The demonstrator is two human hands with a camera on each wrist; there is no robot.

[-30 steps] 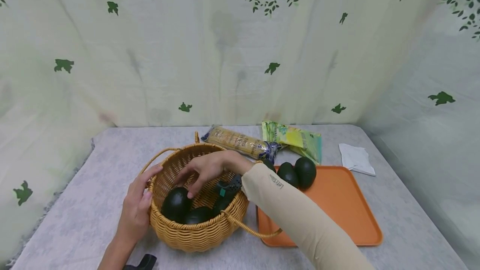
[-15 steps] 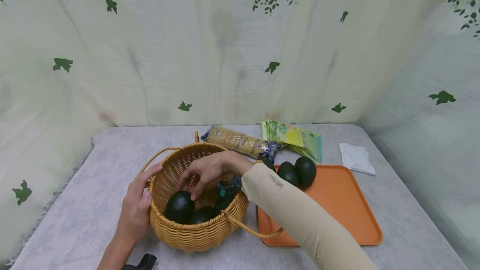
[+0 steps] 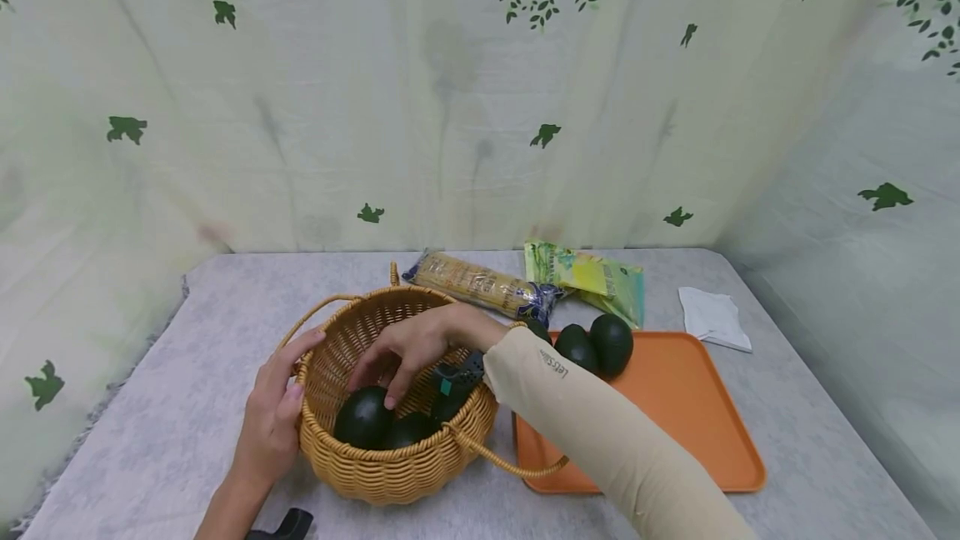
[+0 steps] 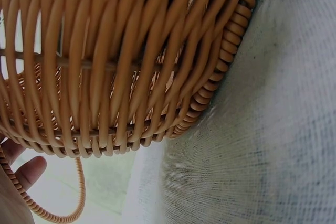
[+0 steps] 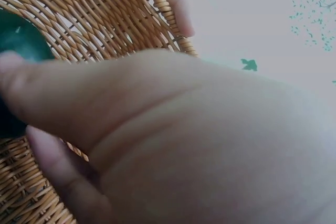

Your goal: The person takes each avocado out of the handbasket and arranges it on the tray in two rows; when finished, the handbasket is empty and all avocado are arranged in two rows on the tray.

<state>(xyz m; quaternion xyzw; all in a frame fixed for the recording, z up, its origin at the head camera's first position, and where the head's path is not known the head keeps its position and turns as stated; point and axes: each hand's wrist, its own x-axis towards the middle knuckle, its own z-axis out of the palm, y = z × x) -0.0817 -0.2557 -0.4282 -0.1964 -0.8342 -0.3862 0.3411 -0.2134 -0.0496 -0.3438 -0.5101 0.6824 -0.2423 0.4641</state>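
In the head view a round wicker basket (image 3: pixel 397 473) stands tilted on the cloth. At its left side my left hand (image 3: pixel 272 415) holds the rim near the handle, and its thumb (image 4: pixel 31 171) shows beside the handle loop in the left wrist view. My right hand (image 3: pixel 408 348) reaches inside the basket and grips a dark green avocado (image 3: pixel 363 417); the thumb lies on its near side, while the fingertips are partly hidden behind it. A second avocado (image 3: pixel 408 430) lies beside it, partly covered. The right wrist view shows the gripped avocado (image 5: pixel 23 38) at the left edge.
An orange tray (image 3: pixel 675 415) lies to the right, several avocados (image 3: pixel 611 344) at its back left corner. Behind are a long pack of noodles (image 3: pixel 480 282) and a green-yellow bag (image 3: pixel 588 277). A white packet (image 3: pixel 714 319) lies farther right. The basket handle overlaps the tray.
The avocado under my right hand has shifted slightly to the right and toward me, the fingers moving with it. My left hand and the basket have stayed put.
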